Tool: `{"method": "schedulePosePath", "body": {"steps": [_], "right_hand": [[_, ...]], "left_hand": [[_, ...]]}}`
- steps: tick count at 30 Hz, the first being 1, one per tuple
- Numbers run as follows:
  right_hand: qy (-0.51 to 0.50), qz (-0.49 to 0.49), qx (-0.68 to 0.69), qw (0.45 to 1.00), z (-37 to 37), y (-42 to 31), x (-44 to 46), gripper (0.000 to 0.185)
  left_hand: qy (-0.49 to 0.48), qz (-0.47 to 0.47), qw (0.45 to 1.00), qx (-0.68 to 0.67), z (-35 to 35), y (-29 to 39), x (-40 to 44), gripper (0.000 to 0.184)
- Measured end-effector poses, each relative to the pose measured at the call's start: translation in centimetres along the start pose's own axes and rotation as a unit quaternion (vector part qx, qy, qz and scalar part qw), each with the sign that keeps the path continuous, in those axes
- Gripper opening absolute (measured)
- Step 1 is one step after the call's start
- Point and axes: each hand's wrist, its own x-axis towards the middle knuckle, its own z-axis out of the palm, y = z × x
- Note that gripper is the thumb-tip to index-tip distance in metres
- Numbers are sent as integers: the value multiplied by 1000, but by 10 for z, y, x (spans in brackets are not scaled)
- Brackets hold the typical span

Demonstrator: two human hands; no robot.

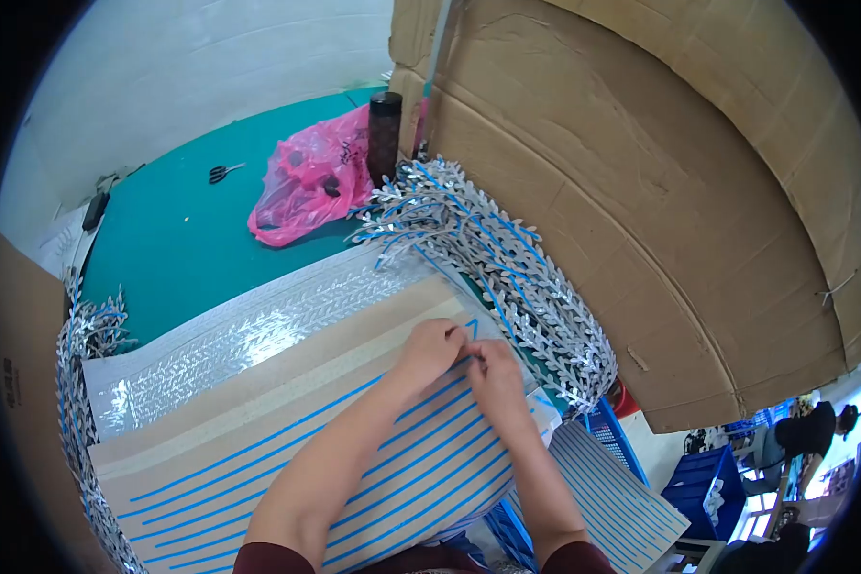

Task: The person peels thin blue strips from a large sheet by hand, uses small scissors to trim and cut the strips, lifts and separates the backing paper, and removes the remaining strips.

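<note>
- The left hand is bent inward, its fingertips drawn together beside a thin blue strip with a sharply bent end; whether its grip is clenched on the strip cannot be told.
- The right hand meets it from the other side, fingers curled near the same bend; its grip is partly hidden, so what it grasps cannot be told.
- The bent strip is at the upper right of a flat brown sheet, lined with narrow, roughly parallel blue strips beneath the forearms.
- Beyond the brown area lies a glossy, translucent panel with a leafy, braided-looking pattern that throws back bright glare.
- To the right, a thick heap of silvery, leaf-shaped garland, threaded with blue, drapes over the edge; a similar bundle hangs at the left.
- On the smooth green tabletop are a crinkled pink plastic bag, a dark cylindrical bottle and dark-handled scissors.
- Creased, matte cardboard rises at the right, above another blue-striped sheet and a blue plastic crate.
</note>
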Motion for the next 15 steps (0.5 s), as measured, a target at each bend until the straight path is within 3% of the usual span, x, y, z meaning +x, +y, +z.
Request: {"method": "schedulePosePath", "body": {"steps": [7,10,15], "right_hand": [[-10,-17,-20,1000,24,-15,-15,37],[-21,-25,-61,998,27,-24,-21,43],[-50,-50,-116,991,26,-25,-28,56]], "left_hand": [[-15,-57,996,67,0,8,13,37],[-53,-105,991,59,-7,17,16,35],[-64,-104,990,65,-8,9,18,29]]}}
